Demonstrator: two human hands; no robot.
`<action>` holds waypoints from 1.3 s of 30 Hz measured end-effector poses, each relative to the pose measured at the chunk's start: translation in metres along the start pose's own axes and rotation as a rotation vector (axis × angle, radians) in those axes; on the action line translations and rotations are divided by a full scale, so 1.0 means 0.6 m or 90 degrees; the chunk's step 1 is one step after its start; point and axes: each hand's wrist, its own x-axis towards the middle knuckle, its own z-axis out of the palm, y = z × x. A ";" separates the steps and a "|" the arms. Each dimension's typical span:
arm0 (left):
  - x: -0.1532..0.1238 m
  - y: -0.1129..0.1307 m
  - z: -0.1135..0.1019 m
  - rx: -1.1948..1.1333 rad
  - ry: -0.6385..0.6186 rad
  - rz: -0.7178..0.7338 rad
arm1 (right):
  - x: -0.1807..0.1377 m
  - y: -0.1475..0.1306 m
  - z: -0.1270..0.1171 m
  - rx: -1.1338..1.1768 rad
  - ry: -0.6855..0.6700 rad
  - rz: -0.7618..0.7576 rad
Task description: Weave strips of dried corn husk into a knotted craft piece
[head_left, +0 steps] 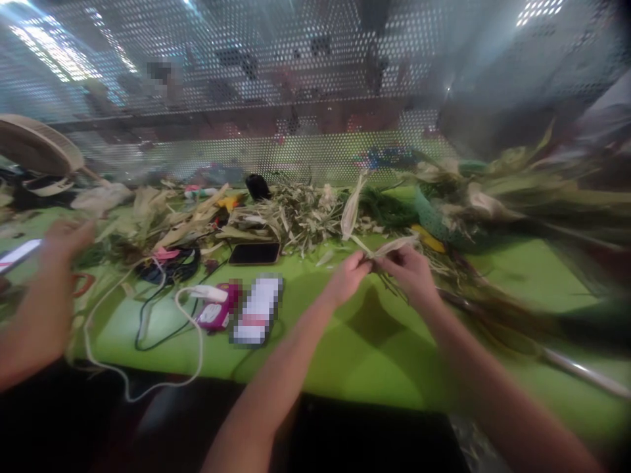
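Fingertips pinched together, my left hand (349,276) grips the base of a pale dried corn husk piece (352,211). One strip of it rises upward and another leans out to the right. Close beside it, my right hand (408,272) is closed on the same husk piece where the strips meet. Thin dark stems hang below the fingers. The exact join between the fingertips is hidden and slightly blurred. Both hands are above the green tabletop (345,368), casting a shadow on it.
A heap of husk scraps (305,210) lies behind my hands, with a teal basket (438,213) at right. Left are a dark phone (254,253), a lit phone (259,309), a magenta power bank (217,315) and a white cable (200,348). Another person's hand (66,240) is far left.
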 end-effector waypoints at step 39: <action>-0.004 0.010 -0.002 -0.088 0.051 -0.063 | 0.000 -0.002 0.003 0.164 -0.060 0.167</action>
